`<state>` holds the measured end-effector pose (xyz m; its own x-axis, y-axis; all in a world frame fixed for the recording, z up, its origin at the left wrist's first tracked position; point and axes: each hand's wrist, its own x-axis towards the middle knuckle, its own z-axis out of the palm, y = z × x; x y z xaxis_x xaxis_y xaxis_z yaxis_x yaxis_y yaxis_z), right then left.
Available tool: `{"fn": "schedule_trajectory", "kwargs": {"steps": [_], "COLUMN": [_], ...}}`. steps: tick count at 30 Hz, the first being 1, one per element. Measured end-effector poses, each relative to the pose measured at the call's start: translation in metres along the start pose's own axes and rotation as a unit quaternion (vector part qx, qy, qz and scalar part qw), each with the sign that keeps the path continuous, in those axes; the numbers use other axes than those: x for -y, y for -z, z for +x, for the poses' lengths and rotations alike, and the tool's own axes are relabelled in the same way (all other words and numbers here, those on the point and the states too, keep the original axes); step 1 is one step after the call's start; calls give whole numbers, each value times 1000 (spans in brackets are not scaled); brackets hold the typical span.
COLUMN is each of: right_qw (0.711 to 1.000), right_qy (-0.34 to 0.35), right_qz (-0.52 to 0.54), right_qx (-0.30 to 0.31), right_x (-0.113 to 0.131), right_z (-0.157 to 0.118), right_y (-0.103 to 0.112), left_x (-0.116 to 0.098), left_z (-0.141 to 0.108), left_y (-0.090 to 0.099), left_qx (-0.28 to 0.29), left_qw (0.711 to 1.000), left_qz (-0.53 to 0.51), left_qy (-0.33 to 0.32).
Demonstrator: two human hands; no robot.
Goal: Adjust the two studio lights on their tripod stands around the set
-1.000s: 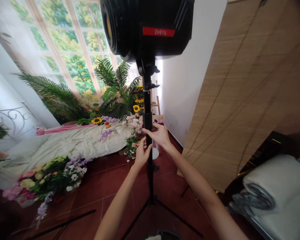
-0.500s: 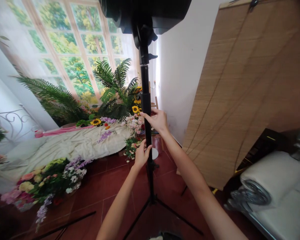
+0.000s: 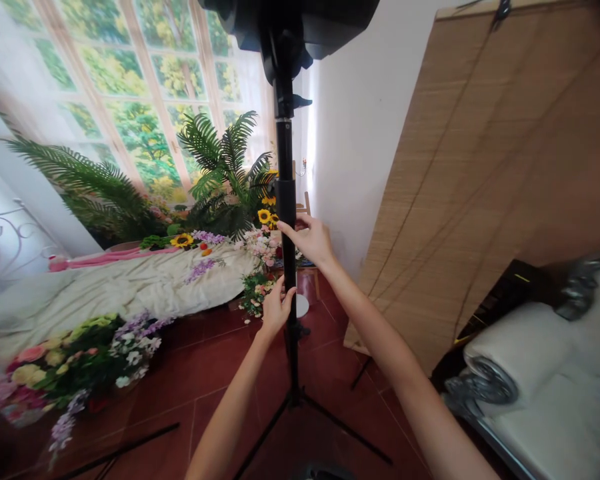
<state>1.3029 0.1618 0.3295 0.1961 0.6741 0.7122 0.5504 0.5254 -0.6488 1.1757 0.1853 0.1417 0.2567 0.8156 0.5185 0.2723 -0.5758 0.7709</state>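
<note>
A black light stand [image 3: 291, 260] rises upright in front of me on spread tripod legs. At its top sits a bulky black lamp head [image 3: 300, 30], cut off by the upper edge of the picture. My right hand [image 3: 312, 239] grips the pole just below a thicker collar, thumb across the near side and fingers behind. Lower down, my left hand [image 3: 277, 305] holds the same pole from the left, its thumb in front. A small dark knob [image 3: 303, 330] sticks out of the pole below that hand.
On the left stands a bed with a cream sheet [image 3: 155, 280], flowers [image 3: 70, 357] in front and palm fronds [image 3: 220, 173] behind. A bamboo blind [image 3: 460, 167] leans at right, above a white sofa [image 3: 530, 347]. Another black stand leg [image 3: 125, 447] crosses the red floor.
The view has shifted slightly, so the stand, bed and sofa appear a little further left. Both hands keep their places on the pole.
</note>
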Motion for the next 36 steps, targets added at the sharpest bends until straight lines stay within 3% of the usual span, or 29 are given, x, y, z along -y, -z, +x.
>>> {"fn": "schedule_trajectory", "kwargs": {"steps": [4, 6, 9, 12, 15, 19, 27, 30, 34, 36], "right_qw": [996, 987, 965, 962, 970, 974, 955, 890, 723, 664], "right_qy": [-19, -53, -112, -147, -153, -159, -285, -411, -585, -617], "right_qz": [48, -6, -75, -94, -81, -83, 80, 197, 363, 418], "right_qx": [74, 152, 223, 211, 171, 137, 35, -27, -62, -57], "right_x": [-37, -70, -118, -146, -154, -157, -173, -177, -180, -182], "right_z": [-63, -113, -188, -239, -259, -260, -264, -260, -250, -245], "right_y": [4, 3, -3, -13, -22, -29, -52, -65, -73, -73], "left_x": [-1, -1, -2, -4, -6, -8, -7, -9, -12, -14], "left_z": [-4, -6, -8, -9, -9, -9, -8, -8, -8, -7], "left_y": [-1, -1, -1, -2, -2, -2, -2, -1, 0, 1], "left_qx": [-14, -14, -14, -14, -7, -6, 8, 5, 9, 14], "left_qw": [1000, 1000, 1000, 1000, 999, 999, 998, 998, 998, 998], "left_qz": [-1, 2, -2, -13, -24, -37, -41, -45, -58, -63], "left_qy": [1, 1, 5, 18, 23, 27, 40, 34, 21, 20]}}
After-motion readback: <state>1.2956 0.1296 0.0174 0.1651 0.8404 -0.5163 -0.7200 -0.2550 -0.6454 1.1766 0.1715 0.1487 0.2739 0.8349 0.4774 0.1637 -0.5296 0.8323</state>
